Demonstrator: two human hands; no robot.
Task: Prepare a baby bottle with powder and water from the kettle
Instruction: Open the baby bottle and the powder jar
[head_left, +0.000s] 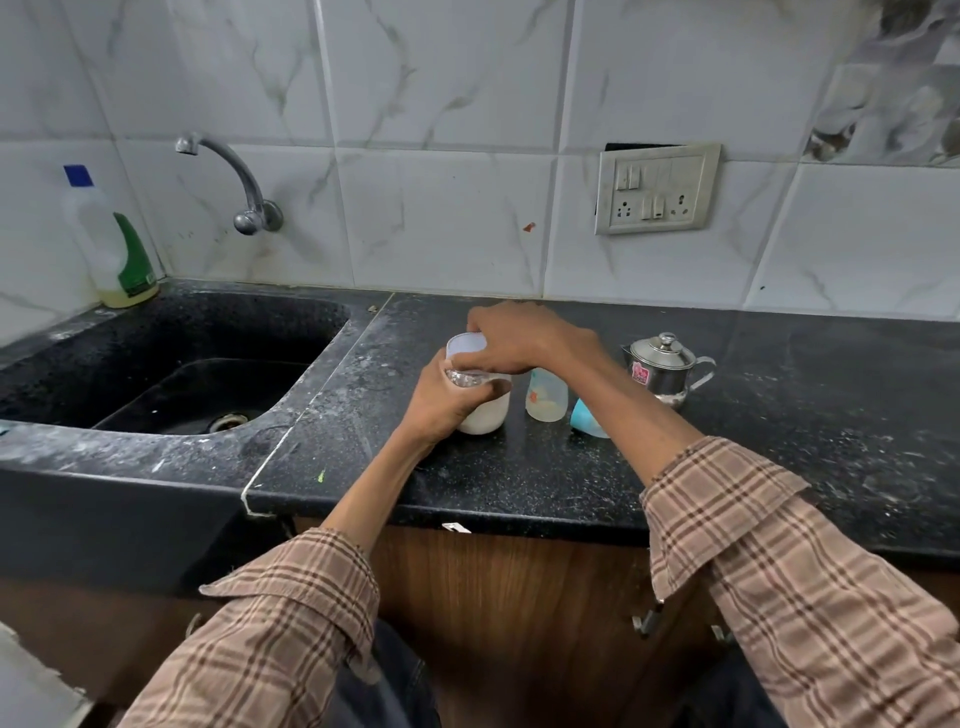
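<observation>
I'm seeing left hand (441, 400) gripping the jar (485, 413) mid-counter (519, 483), right hand (511, 338) pinching its lid (466, 344). Jar's probably light, slick plastic; holding low on the body.

Kettle (666, 370) right of bottle (546, 397)

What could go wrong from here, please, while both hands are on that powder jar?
1. The right hand works the lid right beside the open baby bottle; a slip could topple it.
2. If the powder jar in the left hand jerks open, powder may spill onto the counter.
</observation>
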